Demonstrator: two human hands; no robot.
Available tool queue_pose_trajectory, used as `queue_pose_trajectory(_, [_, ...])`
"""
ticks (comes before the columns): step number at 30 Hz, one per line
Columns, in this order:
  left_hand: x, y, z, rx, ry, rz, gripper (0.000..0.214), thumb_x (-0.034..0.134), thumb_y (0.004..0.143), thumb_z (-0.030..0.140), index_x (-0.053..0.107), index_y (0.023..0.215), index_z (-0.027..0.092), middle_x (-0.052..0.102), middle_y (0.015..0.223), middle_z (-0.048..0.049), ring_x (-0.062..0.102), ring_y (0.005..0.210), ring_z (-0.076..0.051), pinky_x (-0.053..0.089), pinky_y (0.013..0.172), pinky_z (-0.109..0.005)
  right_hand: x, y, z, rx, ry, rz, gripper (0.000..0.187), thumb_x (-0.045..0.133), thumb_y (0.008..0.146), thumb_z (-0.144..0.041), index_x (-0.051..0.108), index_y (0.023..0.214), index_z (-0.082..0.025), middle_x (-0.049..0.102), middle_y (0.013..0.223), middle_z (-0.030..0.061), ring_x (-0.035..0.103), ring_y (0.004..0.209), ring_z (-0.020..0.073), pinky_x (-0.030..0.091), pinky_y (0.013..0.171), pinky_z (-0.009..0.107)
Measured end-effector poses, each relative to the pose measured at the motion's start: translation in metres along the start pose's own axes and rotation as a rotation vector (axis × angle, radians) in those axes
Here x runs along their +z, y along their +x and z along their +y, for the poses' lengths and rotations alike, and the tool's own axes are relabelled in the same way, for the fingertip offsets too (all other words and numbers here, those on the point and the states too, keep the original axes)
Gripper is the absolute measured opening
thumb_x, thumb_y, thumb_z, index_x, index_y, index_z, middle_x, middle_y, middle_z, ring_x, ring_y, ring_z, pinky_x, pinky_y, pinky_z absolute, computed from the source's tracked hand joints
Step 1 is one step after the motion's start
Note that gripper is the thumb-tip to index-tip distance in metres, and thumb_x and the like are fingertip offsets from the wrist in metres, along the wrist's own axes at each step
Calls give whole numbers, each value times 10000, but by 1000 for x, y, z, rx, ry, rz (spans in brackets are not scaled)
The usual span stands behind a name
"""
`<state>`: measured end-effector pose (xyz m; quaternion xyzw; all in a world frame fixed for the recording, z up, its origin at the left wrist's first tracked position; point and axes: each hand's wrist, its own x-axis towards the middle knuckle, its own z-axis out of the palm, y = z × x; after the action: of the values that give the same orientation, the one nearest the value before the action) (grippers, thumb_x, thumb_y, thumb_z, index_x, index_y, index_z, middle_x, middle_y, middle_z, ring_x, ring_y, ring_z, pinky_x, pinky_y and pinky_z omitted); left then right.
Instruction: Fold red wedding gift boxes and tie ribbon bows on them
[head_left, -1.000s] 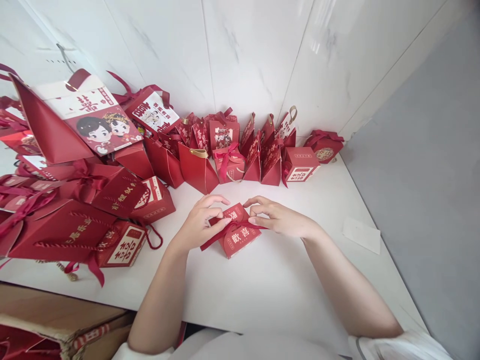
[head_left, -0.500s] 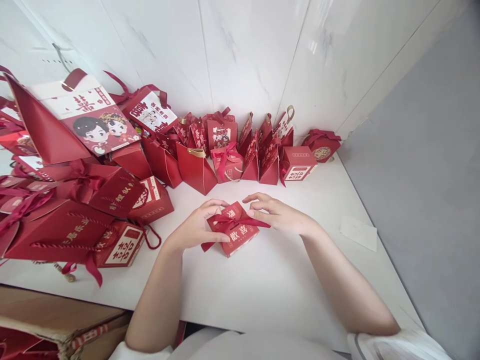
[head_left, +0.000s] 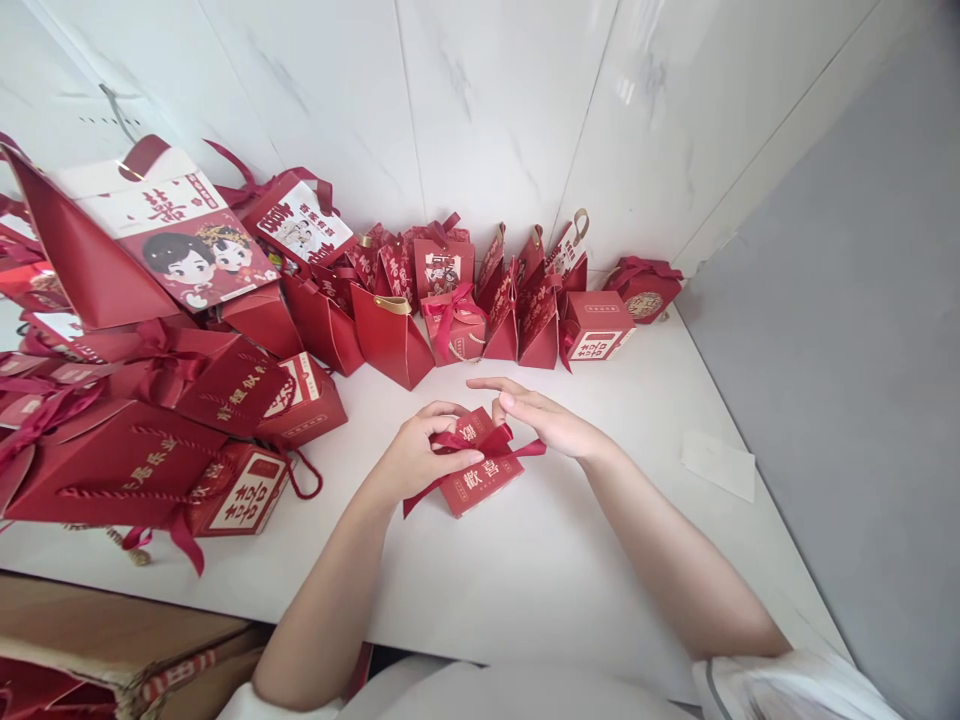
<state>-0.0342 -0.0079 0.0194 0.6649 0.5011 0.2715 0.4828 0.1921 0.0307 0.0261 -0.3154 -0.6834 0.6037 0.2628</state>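
Observation:
A small red gift box [head_left: 487, 487] with gold Chinese characters lies on the white tabletop before me. Around its middle runs a dark red ribbon [head_left: 495, 443], forming a small loop on top, with one tail out to the right and another down to the left. My left hand [head_left: 431, 455] is closed at the box's left side, its thumb pressing the ribbon on the top face; the other fingertips are partly hidden behind. Over the right end of the ribbon, my right hand [head_left: 544, 420] has its index finger stretched out, and a bent finger is close to the loop.
Finished-looking red gift boxes [head_left: 394, 335] stand in rows along the marbled wall. A heap of larger red boxes [head_left: 97, 460] fills the left side. A white paper slip [head_left: 718, 467] lies at right. An open cardboard carton [head_left: 112, 640] sits below the table's front left edge.
My right hand has let its thumb come off the ribbon and straightened its index finger leftward. My left thumb has slid right along the ribbon, where a small loop now stands up.

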Motion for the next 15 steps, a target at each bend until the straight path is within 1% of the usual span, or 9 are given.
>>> queue_pose_trajectory(4, [-3,-1,1,-7,-13,-45,249,774,746,394,752,945,247,544,1268,-68,639,1073,-242,565,900,-353,4,11,13,-17,46,73,582,373,977,-664,560,695,-191,443,1479,26,463,1286,240,265,1161,449])
queue_pose_trajectory(6, [-5,-2,2,-22,-14,-58,254,773,749,401,755,953,252,538,1268,-70,640,1073,-244,565,904,-357,6,14,17,-17,64,98,590,347,984,-661,516,674,-188,463,1459,44,485,1265,232,254,1163,433])
queue_pose_trajectory(10, [-7,-2,4,-50,-35,-63,265,797,720,420,761,903,231,549,1263,-81,633,1088,-264,558,912,-369,9,15,19,-1,96,82,594,335,981,-674,482,665,-193,506,1415,67,436,1329,237,233,1168,423])
queue_pose_trajectory(12, [-6,-1,4,-30,-45,-44,258,776,742,453,752,845,218,568,1261,-76,633,1088,-263,545,930,-373,9,15,18,-7,125,80,592,348,977,-678,481,665,-193,513,1409,70,422,1341,241,258,1153,422])
queue_pose_trajectory(15, [-2,0,2,-7,-17,33,315,679,827,503,728,729,208,603,1241,-63,630,1091,-255,510,980,-386,8,12,14,-21,133,77,587,362,977,-674,489,676,-186,478,1451,56,455,1306,247,296,1127,422])
